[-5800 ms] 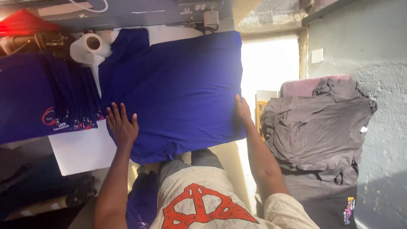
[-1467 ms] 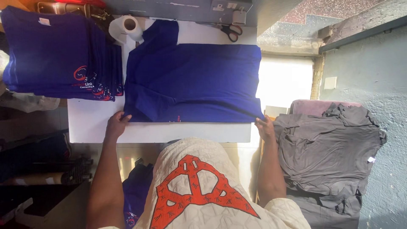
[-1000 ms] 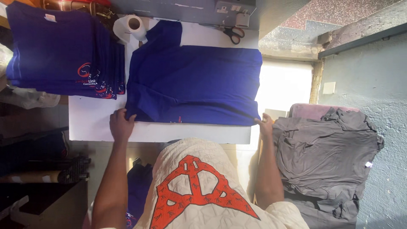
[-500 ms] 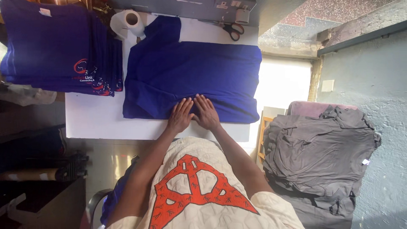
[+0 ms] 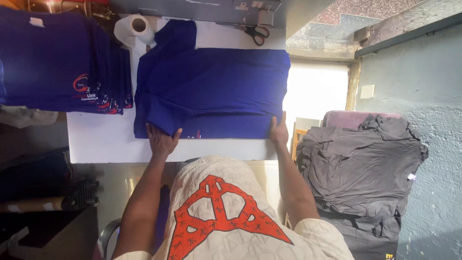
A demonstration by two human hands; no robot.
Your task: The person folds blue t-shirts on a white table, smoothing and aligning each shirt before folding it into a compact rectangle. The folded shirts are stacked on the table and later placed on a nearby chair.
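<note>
- Holding the near edge of the blue shirt (image 5: 211, 91) at both ends, we have the left hand (image 5: 161, 140) at its near left corner and the right hand (image 5: 279, 131) at its near right corner; a hand at each end looks like the way to keep that edge straight.
- Our left hand lies palm down with the fingers a little spread, tips over the cloth and thumb out to the side, pressing the fold rather than pinching it, as far as we can tell.
- Our right hand has its fingers close together along the right corner of the hem; whether they grip cloth or only rest on it we cannot tell.
- We see the shirt lying flat on the white table (image 5: 106, 142), folded into a wide band, with one sleeve reaching toward the far edge.
- A stack of folded blue shirts (image 5: 62, 62) sits just to the left, touching or nearly touching the one under our hands, so like goes beside like.
- A paper roll (image 5: 134, 28) stands at the far edge between stack and shirt, and scissors (image 5: 257, 32) lie by the far right, both out of the folding space.
- On our right, well apart from the table, grey garments (image 5: 358, 163) are draped in a heap.
</note>
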